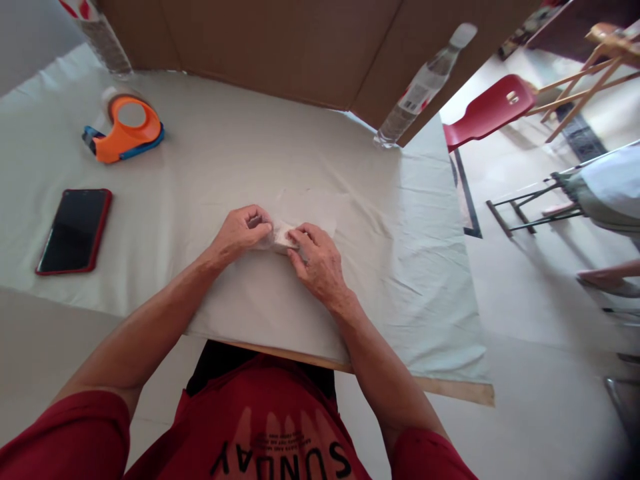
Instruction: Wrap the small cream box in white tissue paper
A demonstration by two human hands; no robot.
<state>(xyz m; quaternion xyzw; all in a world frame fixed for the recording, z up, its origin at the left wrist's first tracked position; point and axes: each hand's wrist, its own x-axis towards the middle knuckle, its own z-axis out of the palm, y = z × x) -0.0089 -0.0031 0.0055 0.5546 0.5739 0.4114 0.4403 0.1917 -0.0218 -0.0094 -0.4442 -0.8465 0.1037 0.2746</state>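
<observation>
At the middle of the table, a small whitish block [285,237] lies between my two hands, partly covered by fingers. My right hand [320,260] grips its right end with thumb and fingers. To its left, my left hand [243,232] is closed in a pinch on a thin, pale, see-through wrapping [266,239] at the block's left end. Whether this wrapping is film or thin paper, I cannot tell. Beneath and behind the block spreads a thin whitish sheet [320,205], flat on the cloth.
An orange and blue tape dispenser [133,130] and a red-cased phone [75,230] lie to the left on the pale tablecloth [200,153]. Brown cardboard [270,50] stands behind, with a plastic bottle [425,87] at right and another bottle [103,40] at left. A red chair [493,110] stands beyond.
</observation>
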